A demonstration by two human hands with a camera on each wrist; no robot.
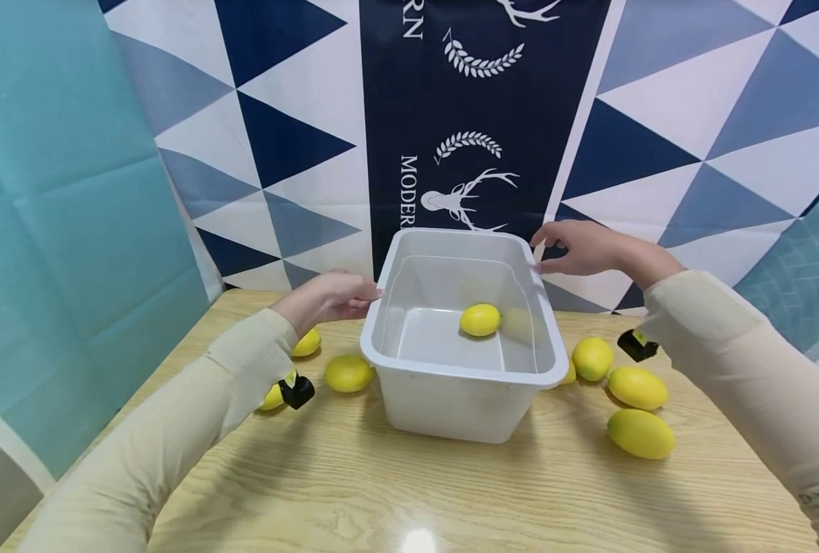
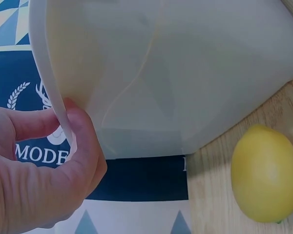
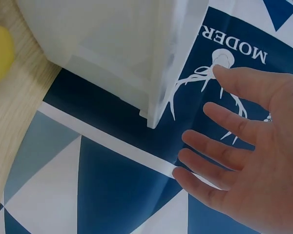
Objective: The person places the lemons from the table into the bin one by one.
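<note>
A pale grey plastic tub (image 1: 444,407) stands on the wooden table, with one yellow lemon (image 1: 480,319) lying inside on its floor. My left hand (image 1: 336,296) pinches the tub's left rim; the left wrist view shows the thumb on one side of the rim (image 2: 45,73) and curled fingers on the other. Beside the tub's far right corner is my right hand (image 1: 578,247). In the right wrist view this hand (image 3: 254,141) has its fingers spread and apart from the rim, holding nothing.
Left of the tub lie several lemons, among them one close by (image 1: 349,373). More lemons, such as the nearest one (image 1: 641,434), lie to the right, one partly hidden by the tub. A patterned cloth (image 1: 313,138) hangs behind the table (image 1: 354,491).
</note>
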